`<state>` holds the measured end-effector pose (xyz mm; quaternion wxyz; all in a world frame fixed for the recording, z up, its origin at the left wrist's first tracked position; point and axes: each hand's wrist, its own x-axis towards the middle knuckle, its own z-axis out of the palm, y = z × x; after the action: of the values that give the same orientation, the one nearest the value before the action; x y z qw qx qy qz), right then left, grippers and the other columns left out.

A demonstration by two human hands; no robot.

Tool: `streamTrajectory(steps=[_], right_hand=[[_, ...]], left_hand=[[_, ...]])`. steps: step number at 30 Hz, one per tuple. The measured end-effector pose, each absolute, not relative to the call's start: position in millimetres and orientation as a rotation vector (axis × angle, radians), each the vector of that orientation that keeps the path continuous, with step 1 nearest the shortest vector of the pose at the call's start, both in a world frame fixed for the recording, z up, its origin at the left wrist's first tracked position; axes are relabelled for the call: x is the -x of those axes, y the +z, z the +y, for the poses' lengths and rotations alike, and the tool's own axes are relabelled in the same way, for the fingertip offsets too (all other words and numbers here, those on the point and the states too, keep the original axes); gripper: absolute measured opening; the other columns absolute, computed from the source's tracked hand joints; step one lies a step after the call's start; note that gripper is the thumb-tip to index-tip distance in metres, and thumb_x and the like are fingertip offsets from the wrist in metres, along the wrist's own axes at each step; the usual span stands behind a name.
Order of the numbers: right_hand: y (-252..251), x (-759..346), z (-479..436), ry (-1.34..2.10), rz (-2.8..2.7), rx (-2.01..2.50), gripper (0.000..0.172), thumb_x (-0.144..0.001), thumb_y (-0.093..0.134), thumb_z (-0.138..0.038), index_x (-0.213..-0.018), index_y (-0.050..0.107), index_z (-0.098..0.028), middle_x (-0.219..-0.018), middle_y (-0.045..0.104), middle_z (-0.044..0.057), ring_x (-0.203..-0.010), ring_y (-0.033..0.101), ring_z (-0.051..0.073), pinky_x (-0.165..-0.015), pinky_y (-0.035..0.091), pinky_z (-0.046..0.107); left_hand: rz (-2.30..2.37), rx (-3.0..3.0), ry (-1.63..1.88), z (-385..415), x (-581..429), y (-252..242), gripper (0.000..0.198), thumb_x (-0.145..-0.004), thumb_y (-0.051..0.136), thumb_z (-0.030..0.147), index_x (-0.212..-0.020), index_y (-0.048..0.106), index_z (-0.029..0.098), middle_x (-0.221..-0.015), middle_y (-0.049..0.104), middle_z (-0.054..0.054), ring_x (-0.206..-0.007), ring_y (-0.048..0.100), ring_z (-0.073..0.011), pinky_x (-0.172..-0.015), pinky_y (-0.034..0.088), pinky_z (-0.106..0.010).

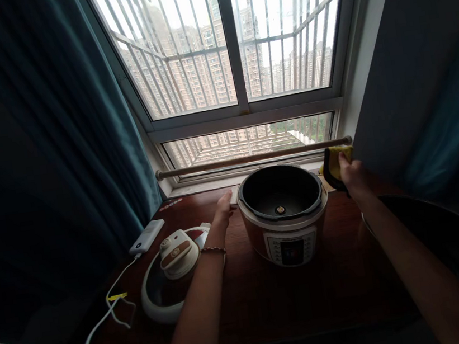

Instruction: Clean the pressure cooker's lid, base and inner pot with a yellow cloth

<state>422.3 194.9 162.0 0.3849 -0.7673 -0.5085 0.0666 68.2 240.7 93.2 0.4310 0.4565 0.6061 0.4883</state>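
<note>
An open electric pressure cooker (pixel 287 231) stands on the dark wooden table (pixel 272 302), its black inside bare. My left hand (pixel 222 209) lies flat with fingers stretched out, touching the cooker's left side. My right hand (pixel 350 174) is closed round a yellow cloth (pixel 335 161) just right of the cooker's rim. The cooker's white lid (pixel 173 269) lies on the table to the left, beside my left forearm.
A white power bank (pixel 146 236) with a white cable (pixel 105 318) lies at the table's left. A metal inner pot (pixel 444 234) sits at the right edge. A wooden rail (pixel 253 158) crosses the barred window behind. Dark teal curtains (pixel 59 132) hang on both sides.
</note>
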Motion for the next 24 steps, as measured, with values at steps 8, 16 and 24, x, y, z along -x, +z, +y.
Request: streamTrajectory(steps=[8, 16, 24], right_hand=[[182.9, -301.5, 150.4, 0.524, -1.799, 1.245, 0.056, -0.085, 0.032, -0.061, -0.095, 0.063, -0.015, -0.084, 0.066, 0.006, -0.074, 0.061, 0.018, -0.062, 0.044, 0.024], [149.3, -243.2, 132.4, 0.039, -2.466, 1.629, 0.035, -0.088, 0.038, -0.044, -0.09, 0.06, -0.017, -0.08, 0.068, 0.013, -0.069, 0.064, 0.024, -0.056, 0.038, 0.028], [145.9, -310.2, 113.3, -0.195, -2.479, 1.455, 0.042, -0.09, 0.03, -0.051, -0.079, 0.055, -0.019, -0.074, 0.065, 0.007, -0.069, 0.059, 0.018, -0.06, 0.032, 0.026]], left_hand=[[1.482, -1.085, 1.26, 246.0, -68.6, 88.2, 0.046, -0.072, 0.046, 0.059, -0.09, 0.058, 0.019, -0.08, 0.063, -0.003, -0.065, 0.055, -0.0155, -0.061, 0.037, -0.028], [1.476, -1.078, 1.248, 244.8, -67.6, 88.4, 0.046, -0.071, 0.048, 0.057, -0.094, 0.059, 0.02, -0.083, 0.064, -0.003, -0.065, 0.057, -0.0159, -0.065, 0.039, -0.031], [1.472, -1.13, 1.25, 239.8, -67.1, 92.5, 0.038, -0.074, 0.047, 0.053, -0.089, 0.06, 0.02, -0.079, 0.064, -0.003, -0.064, 0.058, -0.0175, -0.063, 0.04, -0.032]])
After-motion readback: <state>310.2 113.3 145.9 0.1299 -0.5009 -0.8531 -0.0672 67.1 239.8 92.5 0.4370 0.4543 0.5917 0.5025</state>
